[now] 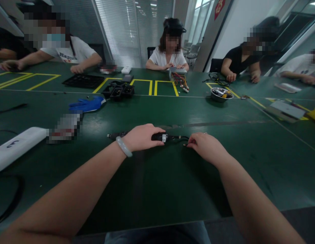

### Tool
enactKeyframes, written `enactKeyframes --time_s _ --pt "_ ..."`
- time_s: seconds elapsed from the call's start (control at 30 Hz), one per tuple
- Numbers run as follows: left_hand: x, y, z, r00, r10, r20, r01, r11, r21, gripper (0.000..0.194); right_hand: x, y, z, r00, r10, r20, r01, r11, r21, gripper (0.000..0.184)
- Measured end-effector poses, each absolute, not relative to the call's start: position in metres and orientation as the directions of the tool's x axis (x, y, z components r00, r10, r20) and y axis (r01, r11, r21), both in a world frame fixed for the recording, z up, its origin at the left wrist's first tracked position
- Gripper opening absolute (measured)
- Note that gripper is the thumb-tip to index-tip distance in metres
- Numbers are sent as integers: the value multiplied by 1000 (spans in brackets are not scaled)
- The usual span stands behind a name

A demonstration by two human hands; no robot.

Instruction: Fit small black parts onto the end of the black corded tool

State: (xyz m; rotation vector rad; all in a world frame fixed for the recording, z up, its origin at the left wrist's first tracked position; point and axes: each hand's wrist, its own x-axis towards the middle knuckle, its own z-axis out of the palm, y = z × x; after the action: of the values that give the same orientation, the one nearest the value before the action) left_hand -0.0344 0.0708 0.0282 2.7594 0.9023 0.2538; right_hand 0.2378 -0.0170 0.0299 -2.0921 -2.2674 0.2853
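Observation:
A slim black electric screwdriver (159,136) lies across the green table, its narrow metal tip pointing left. My left hand (144,137) is wrapped over its body, hiding the middle part. A small white label shows just past my fingers. From the right end runs a thin black cord (181,137), which curves toward my right hand (205,145). Thumb and fingers of that hand are pinched on the cord, and a tiny end piece sticks out at the fingertips, too small to make out.
A blue glove (87,104), black plastic parts (118,89) and a long white case (19,147) lie to the left. Right of centre stands a metal bowl (222,94) with small parts. Several people sit across the green table (157,189), one at a metal box with coloured wires (177,74).

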Motion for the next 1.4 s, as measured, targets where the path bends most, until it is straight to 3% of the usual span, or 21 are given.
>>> enactKeyframes --time_s 0.17,0.3,0.43,0.6,0.87,1.07,1.4 --pt "-52 77 42 916 393 -79 393 -846 361 42 223 -29 32 -20 995 -101 958 -10 -286 10" --pt "-52 79 39 887 461 4 435 -841 322 47 206 -33 31 97 994 41 884 -67 -462 13" --pt "-35 69 31 842 518 154 474 -845 249 55 202 -28 29 139 971 195 832 -7 -555 12" --pt "-11 51 18 749 579 323 570 -811 131 34 212 -12 18 82 947 309 835 105 -540 8" --pt "-3 39 15 721 579 381 595 -799 88 19 222 4 8 -10 954 299 845 168 -508 5" --pt "-5 41 14 714 571 406 578 -807 120 18 206 -11 12 -160 937 309 798 308 -518 2" --pt "-6 47 11 721 553 417 544 -825 153 22 199 -10 3 -98 964 246 769 231 -596 2"
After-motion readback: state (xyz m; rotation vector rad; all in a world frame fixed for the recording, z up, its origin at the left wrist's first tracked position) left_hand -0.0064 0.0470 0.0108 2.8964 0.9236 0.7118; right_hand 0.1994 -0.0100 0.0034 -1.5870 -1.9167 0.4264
